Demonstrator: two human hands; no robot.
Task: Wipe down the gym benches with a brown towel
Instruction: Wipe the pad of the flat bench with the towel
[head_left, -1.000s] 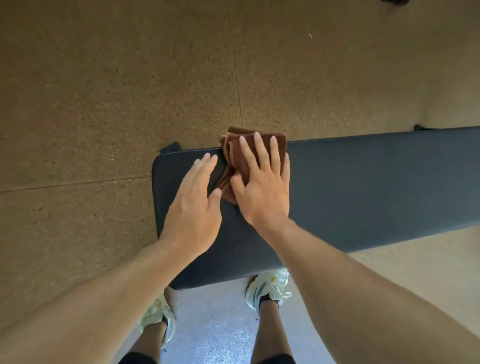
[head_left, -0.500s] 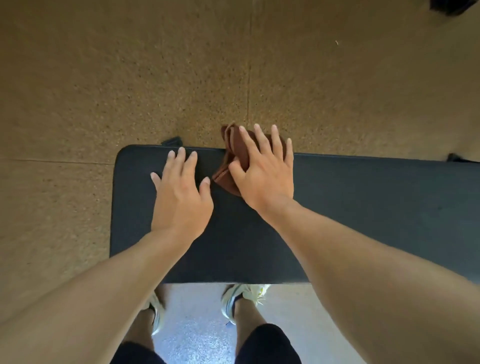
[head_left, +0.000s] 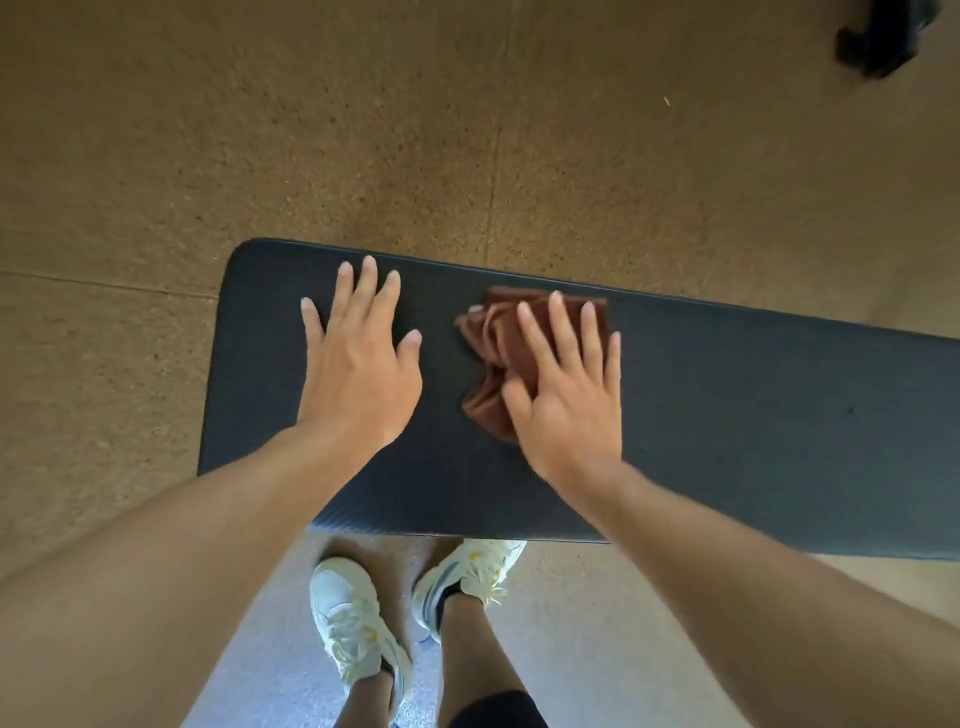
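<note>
A dark padded gym bench runs from centre left to the right edge. A crumpled brown towel lies on its top near the left end. My right hand presses flat on the towel, fingers spread, covering its right part. My left hand rests flat on the bare bench pad to the left of the towel, fingers apart, holding nothing.
Brown speckled rubber floor surrounds the bench, with seams crossing it. A black object sits at the top right corner. My feet in white sneakers stand on a lighter floor close to the bench's near edge.
The towel and my right hand have slid from the bench's far edge toward its middle and to the right. My left hand has parted from the towel, and a gap lies between them.
</note>
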